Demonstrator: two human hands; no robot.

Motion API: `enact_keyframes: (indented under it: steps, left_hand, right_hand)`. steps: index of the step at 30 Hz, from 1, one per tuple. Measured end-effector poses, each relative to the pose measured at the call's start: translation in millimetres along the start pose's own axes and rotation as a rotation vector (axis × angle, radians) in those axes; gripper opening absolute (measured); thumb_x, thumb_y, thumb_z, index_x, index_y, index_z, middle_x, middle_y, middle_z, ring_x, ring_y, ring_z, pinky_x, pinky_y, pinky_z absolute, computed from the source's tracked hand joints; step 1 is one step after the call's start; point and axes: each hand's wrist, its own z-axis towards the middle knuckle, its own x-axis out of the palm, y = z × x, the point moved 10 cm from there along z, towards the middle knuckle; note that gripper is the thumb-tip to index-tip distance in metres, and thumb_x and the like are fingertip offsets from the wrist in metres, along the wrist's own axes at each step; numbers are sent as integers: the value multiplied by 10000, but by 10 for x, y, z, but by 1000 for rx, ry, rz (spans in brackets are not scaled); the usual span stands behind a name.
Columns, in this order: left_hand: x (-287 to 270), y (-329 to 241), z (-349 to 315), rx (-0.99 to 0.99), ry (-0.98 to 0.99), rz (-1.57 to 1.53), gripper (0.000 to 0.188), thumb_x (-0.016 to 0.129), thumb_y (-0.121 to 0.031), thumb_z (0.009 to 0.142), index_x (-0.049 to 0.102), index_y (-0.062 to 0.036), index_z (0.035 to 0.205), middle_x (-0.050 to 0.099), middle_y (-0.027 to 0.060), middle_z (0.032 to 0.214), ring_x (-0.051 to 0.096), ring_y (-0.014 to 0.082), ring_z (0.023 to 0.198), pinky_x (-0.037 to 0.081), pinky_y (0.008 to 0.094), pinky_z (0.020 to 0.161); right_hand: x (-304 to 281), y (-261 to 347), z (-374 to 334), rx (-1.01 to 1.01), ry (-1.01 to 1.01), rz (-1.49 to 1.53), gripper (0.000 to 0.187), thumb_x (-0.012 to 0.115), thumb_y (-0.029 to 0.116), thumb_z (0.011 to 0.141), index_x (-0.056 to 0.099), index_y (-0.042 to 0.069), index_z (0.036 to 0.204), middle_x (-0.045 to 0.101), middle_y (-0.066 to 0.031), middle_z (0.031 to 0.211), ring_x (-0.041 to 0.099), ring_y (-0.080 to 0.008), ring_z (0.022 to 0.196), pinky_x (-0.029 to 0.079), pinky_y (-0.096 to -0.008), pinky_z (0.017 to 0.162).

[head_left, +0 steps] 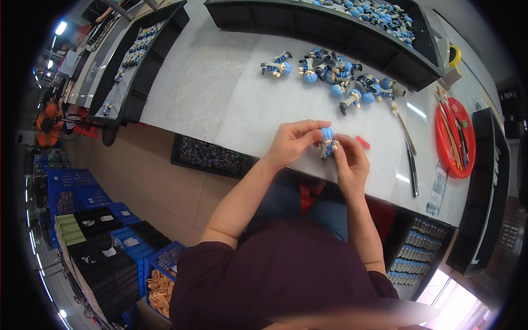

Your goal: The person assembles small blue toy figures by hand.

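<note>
Close to the table's front edge I hold a small blue-haired doll figurine (326, 144) upright between both hands. My left hand (294, 142) pinches it by the head with thumb and fingertips. Along its other side, the thumb and fingers of my right hand (350, 162) close on the body. Beyond my hands lies a loose heap of similar figurines (336, 71) with blue heads and grey and dark blue clothes. One figurine (276, 67) lies apart to the left of the heap. A small pink-red block (363, 142) rests just right of my right hand.
A black bin (324, 30) full of figurines stands at the back. Brushes lie on a red oval tray (470, 159) at right, with loose brushes (411, 165) nearer me. Another black tray (144, 77) stands far left. Below the front edge sits a bin of dark parts (209, 158).
</note>
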Motion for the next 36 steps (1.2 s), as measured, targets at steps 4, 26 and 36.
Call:
enact_keyframes:
  steps: [4, 26, 36]
  left_hand:
    - [7, -39, 6, 19, -13, 8, 237, 538, -72, 851, 586, -12, 1075, 605, 41, 904, 538, 82, 774, 453, 213, 678]
    - [2, -46, 9, -10, 29, -133, 294, 440, -67, 891, 490, 20, 1167, 587, 154, 1047, 561, 197, 976, 453, 312, 852]
    - [-24, -26, 19, 36, -22, 27, 315, 589, -29, 803, 543, 13, 1112, 583, 77, 1043, 530, 114, 941, 430, 257, 836]
  right_hand:
    - [-5, 30, 2, -27, -14, 24, 206, 499, 20, 865, 499, -31, 1064, 560, -99, 1008, 552, -136, 915, 453, -248, 777]
    - [-8, -68, -27, 101, 1, 193, 251, 551, 24, 836, 489, -14, 1076, 572, -113, 985, 566, -140, 871, 488, -257, 699]
    - [-172, 40, -41, -162, -157, 37, 511, 730, -8, 653, 479, 6, 1098, 478, -72, 1087, 487, -148, 1000, 452, -252, 785]
